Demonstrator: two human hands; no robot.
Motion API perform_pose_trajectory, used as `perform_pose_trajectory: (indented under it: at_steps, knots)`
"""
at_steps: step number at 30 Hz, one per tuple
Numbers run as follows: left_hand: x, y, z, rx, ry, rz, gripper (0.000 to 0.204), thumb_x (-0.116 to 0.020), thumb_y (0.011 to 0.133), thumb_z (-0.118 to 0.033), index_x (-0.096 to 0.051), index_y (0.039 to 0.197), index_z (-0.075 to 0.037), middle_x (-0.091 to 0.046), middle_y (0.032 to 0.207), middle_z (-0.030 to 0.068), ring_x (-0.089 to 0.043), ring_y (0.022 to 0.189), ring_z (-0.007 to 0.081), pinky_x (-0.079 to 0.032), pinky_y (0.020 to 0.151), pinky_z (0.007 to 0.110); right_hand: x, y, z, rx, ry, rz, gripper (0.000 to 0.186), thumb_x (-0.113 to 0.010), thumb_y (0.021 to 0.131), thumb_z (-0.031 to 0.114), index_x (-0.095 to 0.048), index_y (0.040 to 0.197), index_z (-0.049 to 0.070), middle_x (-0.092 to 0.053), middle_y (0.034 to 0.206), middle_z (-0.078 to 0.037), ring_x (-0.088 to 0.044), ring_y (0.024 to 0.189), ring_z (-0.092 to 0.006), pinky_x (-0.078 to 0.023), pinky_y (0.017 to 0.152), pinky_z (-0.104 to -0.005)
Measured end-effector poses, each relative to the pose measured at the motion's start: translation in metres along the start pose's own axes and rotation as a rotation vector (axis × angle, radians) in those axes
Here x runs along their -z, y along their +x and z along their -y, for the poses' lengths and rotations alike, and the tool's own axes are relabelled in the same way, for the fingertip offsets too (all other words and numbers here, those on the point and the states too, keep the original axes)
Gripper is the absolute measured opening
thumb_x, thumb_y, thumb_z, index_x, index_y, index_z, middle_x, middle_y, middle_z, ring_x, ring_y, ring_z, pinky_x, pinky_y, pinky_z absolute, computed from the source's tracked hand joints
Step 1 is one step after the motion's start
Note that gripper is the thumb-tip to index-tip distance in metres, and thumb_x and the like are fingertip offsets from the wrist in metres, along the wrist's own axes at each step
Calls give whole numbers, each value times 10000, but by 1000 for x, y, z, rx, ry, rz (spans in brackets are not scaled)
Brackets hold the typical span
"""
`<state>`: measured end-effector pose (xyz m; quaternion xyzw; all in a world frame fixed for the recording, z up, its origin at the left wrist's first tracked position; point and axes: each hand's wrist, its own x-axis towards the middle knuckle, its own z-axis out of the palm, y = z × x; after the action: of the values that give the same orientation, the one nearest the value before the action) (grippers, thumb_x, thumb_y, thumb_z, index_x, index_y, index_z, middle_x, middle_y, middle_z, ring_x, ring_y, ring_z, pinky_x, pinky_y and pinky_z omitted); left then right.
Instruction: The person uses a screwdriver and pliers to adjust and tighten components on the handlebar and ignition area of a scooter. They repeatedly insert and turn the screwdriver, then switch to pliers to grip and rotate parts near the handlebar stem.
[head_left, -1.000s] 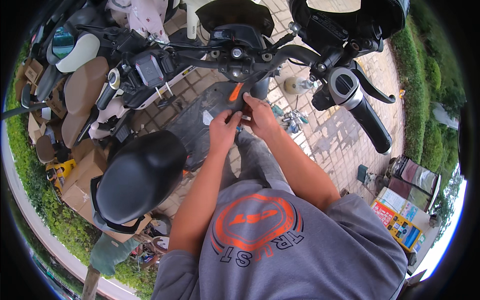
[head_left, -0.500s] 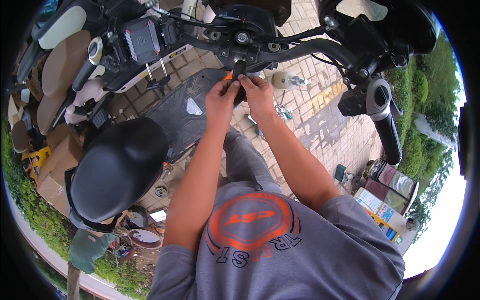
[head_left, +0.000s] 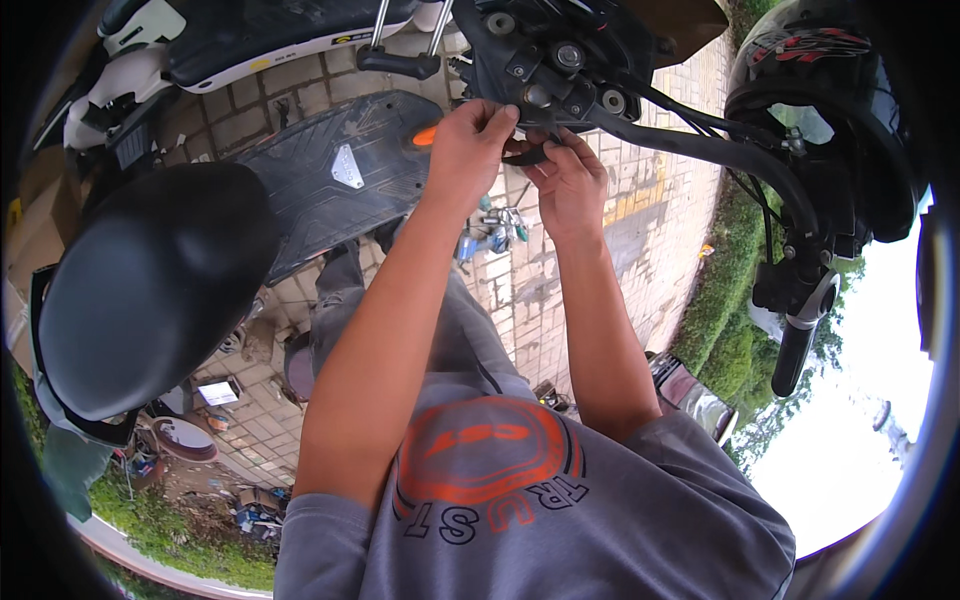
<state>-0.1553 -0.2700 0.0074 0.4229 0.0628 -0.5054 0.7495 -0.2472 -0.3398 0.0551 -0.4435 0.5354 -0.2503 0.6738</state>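
Many pale paving bricks (head_left: 640, 190) are spread beneath the scooter, outdoors; the far side is edged by a green leafy hedge (head_left: 715, 300). At the left, space is taken up by a smooth black padded seat (head_left: 150, 290); beside it a ridged black plastic footboard (head_left: 370, 205) is seen, marked by a silvery triangular plate (head_left: 347, 167); small metal tools (head_left: 490, 240) are scattered on the bricks below the hands. Above, the way is crossed by a curved black metal handlebar (head_left: 690, 150). Just under its central clamp, a thin black flexible strip (head_left: 527, 156) is held between the narrowed thumb and fingers of the right hand (head_left: 570, 190); the left hand (head_left: 468, 145) is placed close beside it, fingers bent inward; whether anything is pinched there cannot be told.
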Motion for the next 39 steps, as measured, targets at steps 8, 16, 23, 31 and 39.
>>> perform_pose_trajectory:
  at_steps: [8, 16, 23, 31, 39]
  knots:
    - [2, 14, 12, -190, 313, -122, 190, -620, 841, -137, -637, 902, 42, -643, 734, 98, -583, 619, 150, -461, 594, 282, 14, 10, -8, 24, -45, 171, 125, -610, 898, 184, -585, 971, 85, -567, 784, 8, -552, 739, -131, -442, 673, -334]
    - [9, 10, 21, -209, 19, -8, 220, -675, 825, -128, -643, 952, 50, -649, 798, 58, -567, 718, 93, -456, 652, 239, 16, 23, -7, -11, -72, 168, 108, -588, 907, 226, -553, 880, 127, -560, 823, 34, -531, 844, -120, -402, 804, -393]
    - [27, -2, 40, -143, -208, 126, 216, -694, 802, -115, -644, 930, 51, -654, 793, 49, -571, 710, 87, -460, 654, 233, 12, 27, -12, 118, -285, 260, 106, -512, 942, 188, -552, 952, 90, -561, 850, -16, -524, 833, -134, -420, 796, -372]
    - [23, -5, 49, -174, -155, -71, 187, -685, 783, -132, -659, 871, 31, -609, 672, 15, -502, 607, 44, -382, 542, 206, 20, 24, -7, 215, -394, 323, 76, -554, 906, 105, -554, 953, 46, -585, 802, -45, -546, 750, -135, -436, 683, -310]
    - [-9, 10, 35, -276, -156, -116, 215, -671, 802, -151, -651, 883, 47, -644, 698, 83, -603, 613, 115, -470, 567, 244, 23, 34, -3, 36, -94, 250, 100, -548, 919, 184, -594, 930, 96, -611, 825, 5, -559, 801, -119, -451, 760, -362]
